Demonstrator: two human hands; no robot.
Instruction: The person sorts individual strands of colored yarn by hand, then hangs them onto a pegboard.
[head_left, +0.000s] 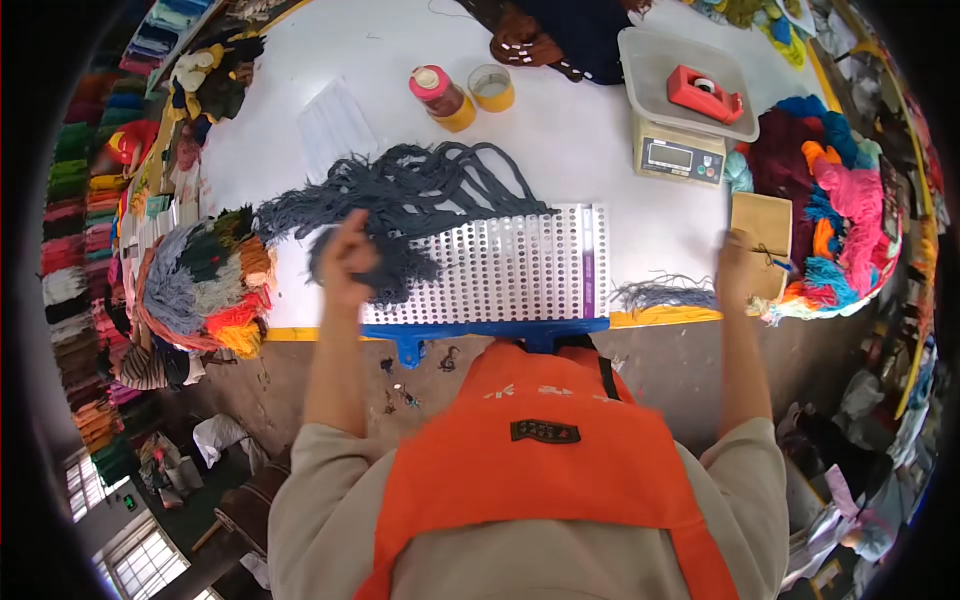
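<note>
My left hand [348,262] is over the near left part of a large tangle of dark grey yarn [410,185]. Its fingers are bent around a tuft of this yarn, which shows on both sides of the hand. Under the tangle lies a perforated metal plate [510,265] with rows of round holes and a blue edge [480,328] at the front. My right hand [735,265] is smeared by motion at the left side of a brown cardboard piece [762,222]. Just left of it, loose grey-blue yarn strands [665,292] lie along the table's front edge.
A scale [678,155] carries a clear tray [645,60] with a red tape dispenser [705,95]. Pink-and-yellow thread cone [440,98] and yellow cup [492,90] stand at the back. Multicoloured yarn heaps flank the table, left [205,285] and right [845,215]. Dark-clothed person [560,35] sits opposite.
</note>
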